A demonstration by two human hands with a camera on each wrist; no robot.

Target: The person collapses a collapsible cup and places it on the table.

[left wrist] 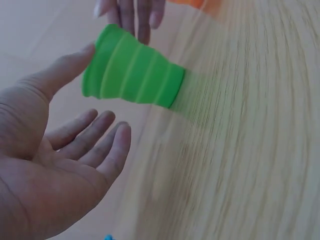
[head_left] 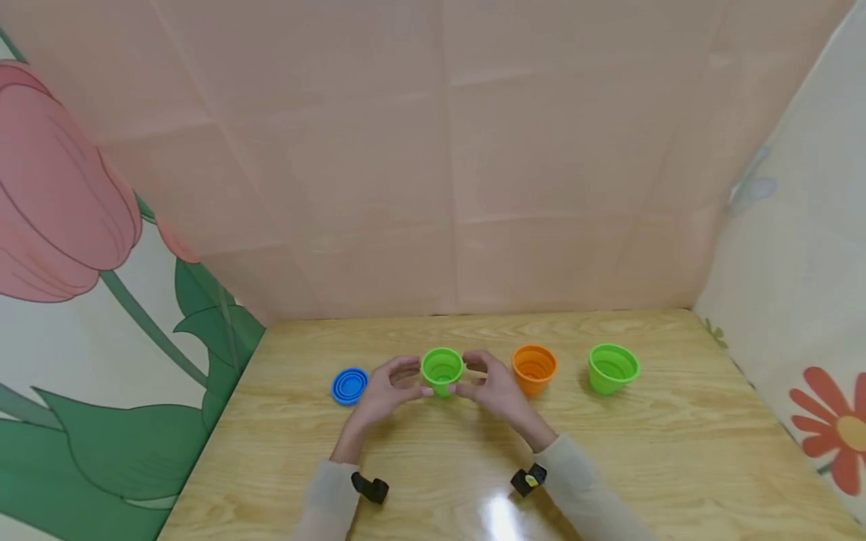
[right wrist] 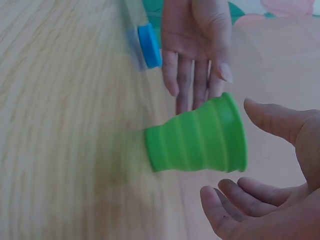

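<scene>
Grn cup (head_left: 443, 368) upright btwn fingers (left wrist: 117, 149) of L hand (head_left: 386, 388) & R hand (head_left: 497, 386).

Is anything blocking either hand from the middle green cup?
Nothing visible. The left hand and right hand flank the middle green cup with no object between; the blue disc and orange cup sit outside them, left and right respectively.

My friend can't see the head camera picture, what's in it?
A person's left hand and right hand flank a round ribbed green cup on a wood-grain table. A flat ringed blue disc lies left; a ribbed orange cup and another ribbed green cup stand right.
</scene>
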